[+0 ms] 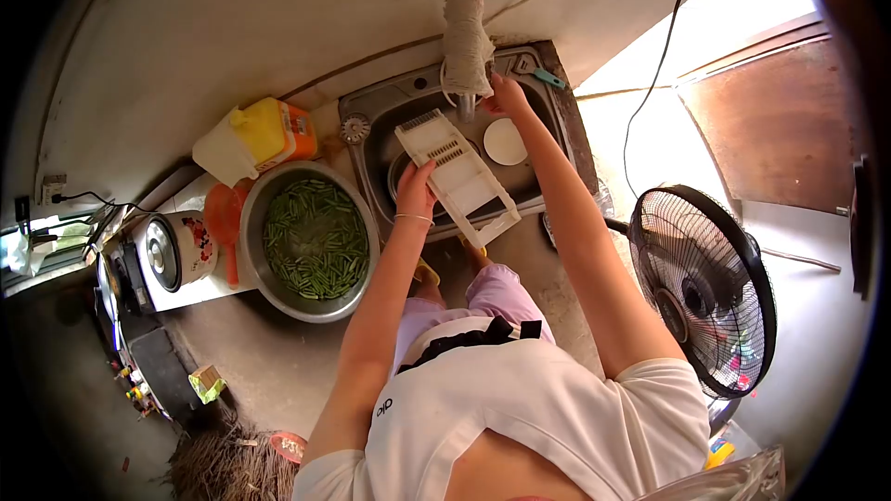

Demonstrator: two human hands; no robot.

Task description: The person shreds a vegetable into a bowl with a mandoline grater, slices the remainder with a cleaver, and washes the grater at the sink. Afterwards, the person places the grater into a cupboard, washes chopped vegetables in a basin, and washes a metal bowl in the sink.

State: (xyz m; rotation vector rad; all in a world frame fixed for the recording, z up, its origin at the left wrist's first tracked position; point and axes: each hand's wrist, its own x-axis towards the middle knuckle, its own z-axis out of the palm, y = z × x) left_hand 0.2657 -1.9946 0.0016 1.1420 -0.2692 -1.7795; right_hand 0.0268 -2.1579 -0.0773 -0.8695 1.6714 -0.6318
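My left hand (416,187) grips the side of a white plastic mandoline slicer (470,195), tilted over the front of the metal sink (548,116). The slicer has slotted rows near its upper end. At the sink's back, my right hand (503,97) is closed at the side of a tap (466,107); its fingertips appear to be on the handle, partly hidden. Pale cloth (466,42) is wrapped round the tap. A round white dish (505,142) lies in the sink, below my right forearm. Part of a round metal vessel shows behind the slicer.
Left of the sink stands a large metal basin (255,264) of cut green beans (320,260) in water. Beside it are an orange ladle (223,223), a yellow-orange jug (278,134) and a rice cooker (181,250). A teal-handled peeler (548,77) lies on the right rim. A fan (705,288) stands right.
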